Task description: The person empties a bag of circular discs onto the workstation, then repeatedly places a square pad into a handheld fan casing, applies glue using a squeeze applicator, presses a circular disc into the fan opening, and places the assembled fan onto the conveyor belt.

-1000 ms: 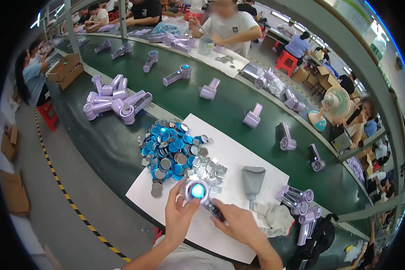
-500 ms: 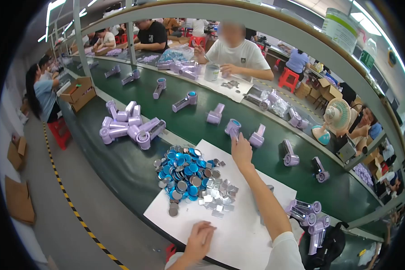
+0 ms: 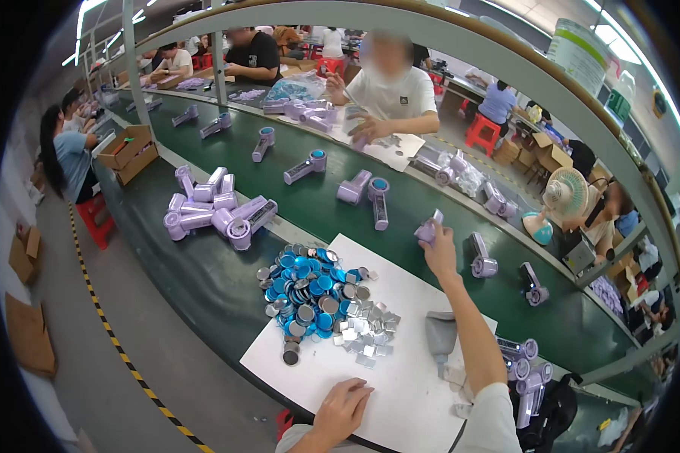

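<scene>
My right hand reaches out over the green conveyor belt and grips a purple handheld fan by its body. My left hand rests on the white paper sheet at the near edge, fingers loosely curled, holding nothing. A pile of blue and silver round discs with small silver squares lies on the sheet in front of it. A purple fan with a blue disc lies on the belt farther left.
A heap of purple fan bodies lies on the belt's left. A grey bottle and more fans are at right. Other fans ride the belt. A person in a white shirt works opposite; cardboard box far left.
My right hand set the blue-disc fan down on the belt, then moved right and took hold of another purple fan. My left hand went down to the paper and stayed there.
</scene>
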Motion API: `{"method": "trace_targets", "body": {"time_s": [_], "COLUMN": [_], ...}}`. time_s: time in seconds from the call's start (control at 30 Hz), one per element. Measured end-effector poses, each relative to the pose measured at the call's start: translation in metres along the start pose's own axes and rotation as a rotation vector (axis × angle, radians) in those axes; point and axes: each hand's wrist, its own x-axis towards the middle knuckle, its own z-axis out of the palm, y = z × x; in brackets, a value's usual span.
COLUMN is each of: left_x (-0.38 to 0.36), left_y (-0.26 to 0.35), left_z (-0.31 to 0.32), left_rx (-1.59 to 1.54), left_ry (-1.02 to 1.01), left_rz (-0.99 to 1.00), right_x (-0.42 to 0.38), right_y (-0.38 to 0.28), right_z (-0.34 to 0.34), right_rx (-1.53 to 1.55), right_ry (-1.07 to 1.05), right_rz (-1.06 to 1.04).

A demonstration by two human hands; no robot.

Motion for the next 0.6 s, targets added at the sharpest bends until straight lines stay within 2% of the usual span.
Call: {"method": "trace_targets", "body": {"time_s": [0.1, 0.13, 0.2, 0.3, 0.33, 0.37, 0.53, 0.57, 0.6], "left_x": [0.002, 0.005, 0.017, 0.046, 0.056, 0.065, 0.09, 0.09, 0.088], "left_y": [0.005, 0.007, 0.008, 0.023, 0.028, 0.033, 0.052, 0.056, 0.057], "left_z": [-0.005, -0.01, -0.026, -0.052, -0.058, -0.061, -0.052, -0.048, -0.043], "left_rx": [-0.187, -0.28, -0.169, -0.029, 0.016, -0.066, -0.327, -0.333, -0.393], "left_ry": [-0.017, -0.03, 0.017, 0.066, 0.079, 0.033, -0.269, -0.281, -0.291], "left_rz": [-0.115, -0.168, -0.104, -0.031, -0.01, -0.008, -0.033, 0.0, -0.069], "right_x": [-0.019, -0.027, -0.047, -0.091, -0.106, -0.123, -0.181, -0.189, -0.2], "right_y": [-0.023, -0.03, -0.035, -0.04, -0.042, -0.045, -0.077, -0.08, -0.076], "right_z": [-0.056, -0.077, -0.113, -0.15, -0.156, -0.16, -0.159, -0.152, -0.14], "right_rx": [0.182, 0.392, 0.812, 1.085, 1.184, 1.285, 1.454, 1.451, 1.439], "right_ry": [0.015, -0.064, -0.216, -0.271, -0.358, -0.443, -0.8, -0.831, -0.863], "right_rz": [0.022, 0.079, 0.216, 0.157, 0.163, 0.169, 0.329, 0.331, 0.291]}}
